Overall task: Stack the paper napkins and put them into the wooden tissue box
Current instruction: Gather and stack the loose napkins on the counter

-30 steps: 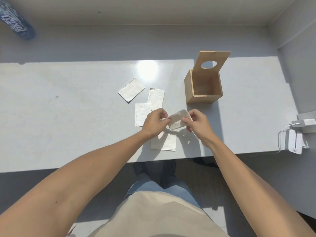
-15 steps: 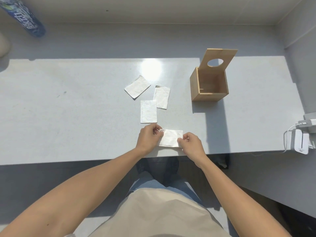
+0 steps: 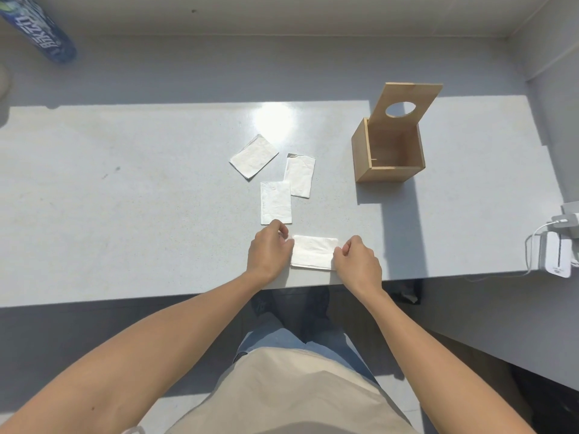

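Your left hand (image 3: 269, 249) and right hand (image 3: 357, 261) sit at the two short ends of a flat stack of napkins (image 3: 314, 251) lying near the front edge of the grey table (image 3: 125, 198). Both hands are curled, with the fingertips pinching or pressing the ends of the stack; from this angle you cannot tell whether the fingers actually grip the paper or only rest on it, because the knuckles hide the contact. The stack lies with its long side running left to right, and a second layer shows along its lower edge, slightly offset. Just beyond your left hand lies a single napkin (image 3: 275, 202), long side pointing away from you, its near end close to your knuckles. Touching or just overlapping its upper right corner is another napkin (image 3: 299, 176), tilted slightly. Farther back and to the left, a third loose napkin (image 3: 254, 156) lies at an angle, apart from the other two. Well to the right and farther back stands the wooden tissue box (image 3: 388, 151), open at the top, with its lid (image 3: 407, 103) raised upright behind it; the lid has an oval hole. The inside of the box looks bare. At the right edge, a white charger (image 3: 559, 256) with a cable sits off the table's corner. A blue bottle (image 3: 40, 32) lies at the far left.
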